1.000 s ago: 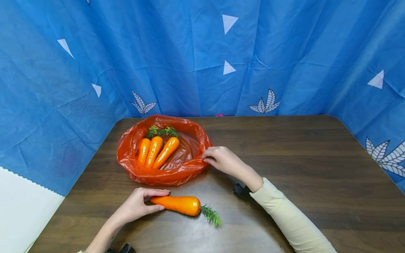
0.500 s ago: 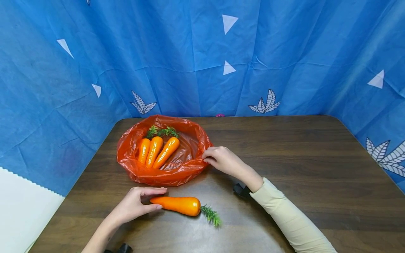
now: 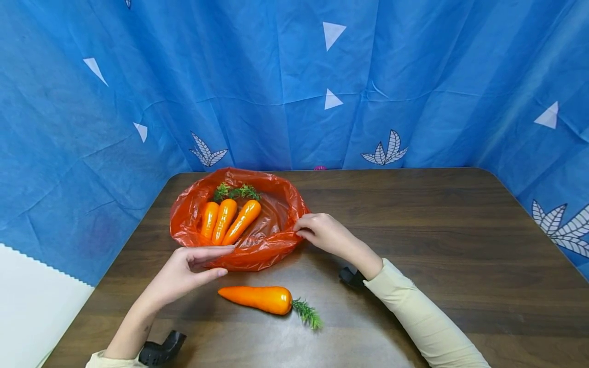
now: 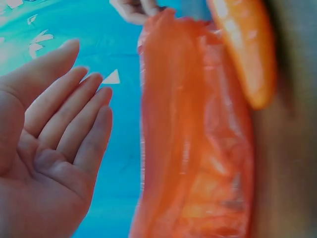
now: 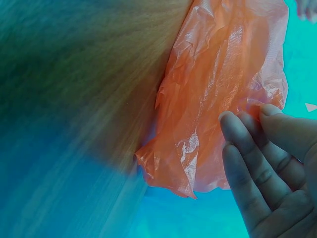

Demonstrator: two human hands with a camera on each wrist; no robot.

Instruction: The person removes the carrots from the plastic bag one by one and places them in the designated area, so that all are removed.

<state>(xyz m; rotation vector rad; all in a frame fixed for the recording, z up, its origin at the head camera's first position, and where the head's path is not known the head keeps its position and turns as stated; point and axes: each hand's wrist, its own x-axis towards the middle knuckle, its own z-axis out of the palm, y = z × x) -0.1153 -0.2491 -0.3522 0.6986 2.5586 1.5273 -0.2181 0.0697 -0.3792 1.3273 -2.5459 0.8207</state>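
Beyond the right grip [image 3: 327, 234], a blue curtain [image 3: 294, 61] backs a wood-grain counter [image 3: 437, 230]. That grip pinches the rim of a red bag [image 3: 259, 259] just left of it; three carrots [image 3: 224, 220] lie inside, tips hidden by its near side. The left grip [image 3: 173, 276], fingers extended and empty, overlaps that side, contact unclear; a loose carrot [image 3: 259, 298] lies to its near right.

1. The bag [image 3: 257, 259] is set on the left half of the table [image 3: 437, 230], before the curtain [image 3: 294, 76].
2. Three carrots [image 3: 224, 221] are held side by side in the bag's left part, leaves [image 3: 246, 191] toward the back.
3. A loose carrot [image 3: 259, 299] is laid on the table before the bag, its leafy end turned right.
4. The left hand [image 3: 181, 271] is held by the bag's front left.
5. The bag's right rim is pinched by the right hand [image 3: 327, 234].
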